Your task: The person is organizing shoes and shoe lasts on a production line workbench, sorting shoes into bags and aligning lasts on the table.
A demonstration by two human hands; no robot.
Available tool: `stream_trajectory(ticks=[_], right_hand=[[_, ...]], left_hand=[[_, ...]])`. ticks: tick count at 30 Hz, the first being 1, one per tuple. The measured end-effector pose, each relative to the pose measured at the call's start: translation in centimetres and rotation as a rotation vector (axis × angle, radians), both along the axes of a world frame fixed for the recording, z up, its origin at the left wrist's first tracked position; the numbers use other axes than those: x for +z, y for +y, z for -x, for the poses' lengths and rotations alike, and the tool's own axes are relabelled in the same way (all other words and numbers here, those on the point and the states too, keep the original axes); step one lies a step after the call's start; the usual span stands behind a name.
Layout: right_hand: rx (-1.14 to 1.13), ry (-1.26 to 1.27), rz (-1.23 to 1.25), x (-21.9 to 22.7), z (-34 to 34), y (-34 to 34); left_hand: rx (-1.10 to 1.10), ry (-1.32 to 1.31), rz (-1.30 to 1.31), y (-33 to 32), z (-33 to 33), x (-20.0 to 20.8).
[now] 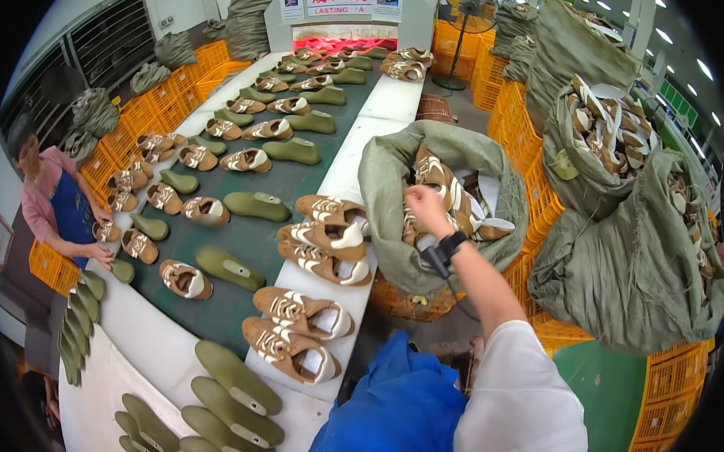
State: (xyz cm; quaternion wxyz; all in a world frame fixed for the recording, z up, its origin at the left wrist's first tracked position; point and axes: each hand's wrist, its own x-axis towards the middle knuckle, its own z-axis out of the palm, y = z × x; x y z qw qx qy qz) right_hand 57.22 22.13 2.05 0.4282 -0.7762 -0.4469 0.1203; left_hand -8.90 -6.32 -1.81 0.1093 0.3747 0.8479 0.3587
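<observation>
My right hand [427, 208], with a black band on the wrist, reaches into an open green woven sack [380, 173] on my right. Its fingers are closed on a brown shoe upper [430, 168] with white stripes, among several more in the sack. Their tips are partly hidden. My left hand is out of view. On the white ledge beside the sack stand pairs of brown shoe uppers with white laces, the nearest pair [290, 346] close to my blue apron. Green shoe lasts [238, 379] lie in a row at the near left.
A green conveyor belt [217, 232] carries rows of uppers and lasts. Across it, a co-worker [66, 202] in a blue apron handles a last and an upper. Filled sacks [621, 247] and orange crates [668, 398] crowd the right side. A fan [466, 11] stands behind.
</observation>
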Motion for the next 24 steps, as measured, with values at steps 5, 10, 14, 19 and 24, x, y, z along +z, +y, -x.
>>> stream_trajectory(ticks=[5, 10, 14, 19, 24], right_hand=[[-0.291, -0.274, 0.283, -3.6, -15.1, 2.7], [-0.125, -0.085, 0.572, -7.8, -21.9, 7.4], [0.100, 0.059, 0.434, -11.8, -22.6, 9.8], [0.518, 0.223, 0.377, -11.0, -22.9, 9.0], [0.551, 0.884, 0.362, -8.7, -27.1, 7.9]], left_hand=[[0.189, 0.212, -0.333, 1.0, -2.0, -0.4], [0.085, 0.198, -0.113, 11.3, -21.8, 13.8], [-0.323, 0.407, -0.207, 16.6, -28.6, 13.7], [-0.515, 0.393, -0.218, 19.9, -34.1, 13.0], [-0.630, 0.266, -0.161, 22.2, -35.9, 12.4]])
